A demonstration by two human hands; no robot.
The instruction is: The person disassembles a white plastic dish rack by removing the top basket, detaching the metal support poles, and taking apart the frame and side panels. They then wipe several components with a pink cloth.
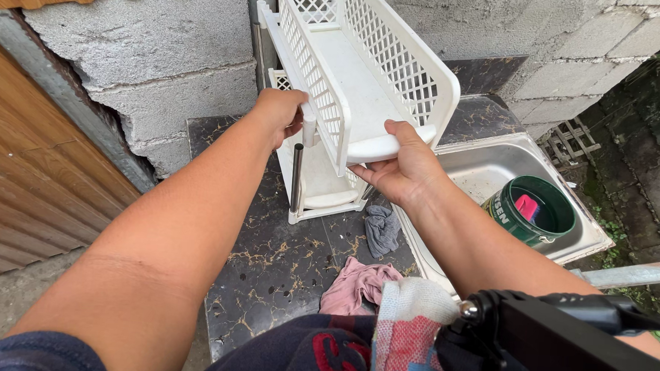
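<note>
- The left hand (277,111) was closed around a white post at the near left corner of the upper white basket tray (366,74), fingers clamped on that post.
- The right hand (402,167) gripped the near rounded rim of the same tray, thumb on top and fingers curled underneath, clamped on the rim.
- The upper tray was tilted, its far end raised toward the grey block wall (148,55), and was held above the lower white tray (318,189).
- The upper tray had lattice sides and a plain solid floor.
- The lower tray stood on the worktop (273,258), a dark marbled surface with gold veins, with a metal upright pole (296,176) at its near left corner.
- A small grey cloth (382,230) lay on the worktop just beside the lower tray.
- A pink cloth (359,281) lay nearer the person, at the worktop's front edge.
- A steel sink (489,167) was set in the worktop to the right.
- Inside the sink stood a green round tub (533,213) with white lettering on its side; a pink item lay in it, kind not discernible.
- A checked red, white and blue cloth (405,332) hung at the person's front.
- A black camera mount (563,341) crossed the lower right corner.
- Wooden-look panelling (30,170) ran along the left.
</note>
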